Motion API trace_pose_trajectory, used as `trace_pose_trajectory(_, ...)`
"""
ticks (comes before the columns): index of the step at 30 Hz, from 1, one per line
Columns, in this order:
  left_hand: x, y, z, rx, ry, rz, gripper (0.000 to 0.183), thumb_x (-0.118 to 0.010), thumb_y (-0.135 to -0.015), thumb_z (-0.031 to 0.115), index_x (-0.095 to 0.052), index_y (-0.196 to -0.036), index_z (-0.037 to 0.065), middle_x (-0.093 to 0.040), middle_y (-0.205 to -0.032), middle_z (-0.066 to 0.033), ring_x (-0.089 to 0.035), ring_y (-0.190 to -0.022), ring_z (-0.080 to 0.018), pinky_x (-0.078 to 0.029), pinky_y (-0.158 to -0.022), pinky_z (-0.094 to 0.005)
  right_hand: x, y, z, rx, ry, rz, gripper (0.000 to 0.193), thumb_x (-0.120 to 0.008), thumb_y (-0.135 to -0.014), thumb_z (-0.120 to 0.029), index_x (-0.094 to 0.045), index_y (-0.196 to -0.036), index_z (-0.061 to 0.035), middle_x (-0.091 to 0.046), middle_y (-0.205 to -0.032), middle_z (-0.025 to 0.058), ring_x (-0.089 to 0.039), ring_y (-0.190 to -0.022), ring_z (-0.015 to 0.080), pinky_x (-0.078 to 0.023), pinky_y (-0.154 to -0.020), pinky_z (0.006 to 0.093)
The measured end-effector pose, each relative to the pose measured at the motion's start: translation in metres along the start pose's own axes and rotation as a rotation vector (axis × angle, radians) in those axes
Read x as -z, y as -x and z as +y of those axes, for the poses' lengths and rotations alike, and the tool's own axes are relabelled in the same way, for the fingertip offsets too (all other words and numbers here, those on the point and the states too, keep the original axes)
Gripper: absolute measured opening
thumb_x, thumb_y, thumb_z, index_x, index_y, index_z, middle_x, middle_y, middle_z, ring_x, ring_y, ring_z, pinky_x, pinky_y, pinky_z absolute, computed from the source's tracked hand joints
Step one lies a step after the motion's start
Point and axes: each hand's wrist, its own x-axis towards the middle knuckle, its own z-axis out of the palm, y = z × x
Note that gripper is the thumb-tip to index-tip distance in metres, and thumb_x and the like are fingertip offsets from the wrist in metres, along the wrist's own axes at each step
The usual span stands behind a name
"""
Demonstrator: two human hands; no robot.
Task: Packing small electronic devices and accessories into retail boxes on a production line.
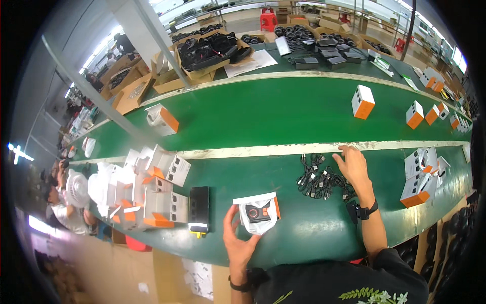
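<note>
My left hand (239, 242) grips the lower left side of a small open carton (242, 200), white with an orange side. Inside it, a white plastic bag (253, 227) lies around a black device with orange buttons (260, 213) and a round lens-like part. At the upper right edge of a pile of black cables (320, 183) is my right hand (356, 168), thumb and fingers apart, holding nothing that I can see. Some of the cables lie beneath its wrist. A black wristband shows on each arm.
Open white and orange cartons (157, 200) crowd the left, beside a black flat case (199, 205). More open cartons (418, 177) stand at the right. Beyond the pale divider rail (273, 150), closed boxes (363, 102) stand on the green belt. A person (71, 215) is at far left.
</note>
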Motion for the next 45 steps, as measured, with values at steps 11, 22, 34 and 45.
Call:
trace_pose_trajectory(11,-0.007,-0.023,0.002,-0.008,0.191,-0.06,0.093,-0.086,-0.076,-0.006,-0.044,-0.158,0.0,-0.062,-0.15,-0.0234,-0.063,-0.137,-0.0316,-0.051,-0.116,-0.0448,-0.048,-0.001,0.015,-0.037,-0.21,-0.163,0.028,-0.085,-0.087,-0.014,-0.075,-0.111,-0.0061,-0.075,-0.093,0.0153,-0.074,-0.093,0.0397,-0.058,-0.082,0.0503)
trace_pose_trajectory(22,0.019,-0.012,0.0,-0.081,0.231,-0.179,0.099,-0.083,-0.085,-0.003,-0.029,-0.168,0.0,-0.051,-0.161,-0.027,-0.053,-0.148,-0.0311,-0.043,-0.121,-0.0445,-0.03,-0.001,0.007,0.328,-0.128,-0.163,0.027,-0.087,-0.083,-0.014,-0.081,-0.109,-0.0081,-0.072,-0.118,0.0118,-0.067,-0.117,0.0349,-0.056,-0.101,0.0452)
trace_pose_trajectory(34,-0.002,-0.016,0.011,-0.032,0.123,0.03,0.09,-0.082,-0.082,-0.004,-0.042,-0.162,0.001,-0.064,-0.144,-0.0233,-0.063,-0.137,-0.0324,-0.05,-0.114,-0.0459,0.038,0.02,-0.027,0.206,-0.446,0.064,0.018,-0.086,-0.088,-0.007,-0.08,-0.101,0.002,-0.078,-0.094,0.0152,-0.076,-0.08,0.0266,-0.06,-0.072,0.0343)
trace_pose_trajectory(45,0.014,-0.008,-0.01,-0.1,0.467,-0.13,0.097,-0.073,-0.089,-0.01,-0.022,-0.171,0.001,-0.048,-0.163,-0.0287,-0.047,-0.154,-0.0367,-0.036,-0.128,-0.0505,0.032,0.112,-0.191,0.879,-0.393,0.005,0.025,-0.079,-0.078,-0.007,-0.079,-0.102,-0.0029,-0.071,-0.102,0.0055,-0.067,-0.106,0.029,-0.059,-0.093,0.0444)
